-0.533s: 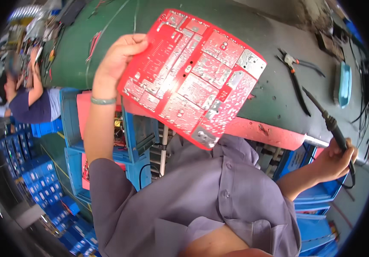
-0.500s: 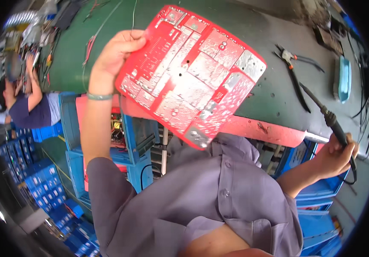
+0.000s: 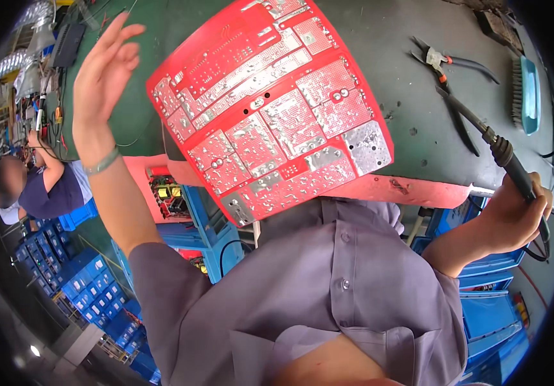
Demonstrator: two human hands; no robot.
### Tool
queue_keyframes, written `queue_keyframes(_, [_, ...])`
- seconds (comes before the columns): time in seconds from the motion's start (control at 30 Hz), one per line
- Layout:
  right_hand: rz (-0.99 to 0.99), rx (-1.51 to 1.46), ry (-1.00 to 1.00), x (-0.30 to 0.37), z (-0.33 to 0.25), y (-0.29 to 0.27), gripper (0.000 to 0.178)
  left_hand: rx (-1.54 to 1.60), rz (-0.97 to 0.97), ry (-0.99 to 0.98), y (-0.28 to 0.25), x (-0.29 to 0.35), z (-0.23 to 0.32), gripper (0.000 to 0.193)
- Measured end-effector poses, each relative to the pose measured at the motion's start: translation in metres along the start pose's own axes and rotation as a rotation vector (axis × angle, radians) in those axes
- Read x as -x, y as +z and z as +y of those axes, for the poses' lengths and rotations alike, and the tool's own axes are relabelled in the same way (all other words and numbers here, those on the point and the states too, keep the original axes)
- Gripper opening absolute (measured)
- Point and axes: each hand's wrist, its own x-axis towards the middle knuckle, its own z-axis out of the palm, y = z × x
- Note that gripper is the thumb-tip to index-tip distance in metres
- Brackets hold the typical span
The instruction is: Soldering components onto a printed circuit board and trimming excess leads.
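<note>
A large red circuit board (image 3: 277,122) with silvery solder patches lies over the near edge of the green work mat, its lower corner toward my chest. My left hand (image 3: 104,77) is raised to the left of the board, apart from it, with its fingers stretched out and nothing in them. On the right, my right hand (image 3: 522,215) grips the handle of a soldering iron (image 3: 507,157). The iron's thin shaft points up and left, its tip end close over the cutting pliers (image 3: 449,83) on the mat.
A blue-backed brush (image 3: 529,96) and a dark block (image 3: 499,31) sit at the far right. Pink padding (image 3: 412,190) lines the bench edge. Below stand blue bins (image 3: 209,225) holding parts. At the far left a co-worker (image 3: 48,186) sits at the same bench; thin wires lie nearby.
My left hand has let go of the board and moved left. The board has turned and lies lower. My right hand with the iron has shifted slightly right.
</note>
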Motion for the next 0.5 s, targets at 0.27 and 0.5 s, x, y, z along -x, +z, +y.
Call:
queue_keyframes(0.27, [-0.236,0.076,0.024,0.0,-0.002,-0.009,0.014,-1.097,-0.007,-0.158,0.034,0.105,0.051,0.048])
queue_keyframes(0.5, [-0.332,-0.055,0.097,0.004,0.0,-0.005,0.012,-0.814,-0.105,0.272,0.105,0.147,0.025,0.032])
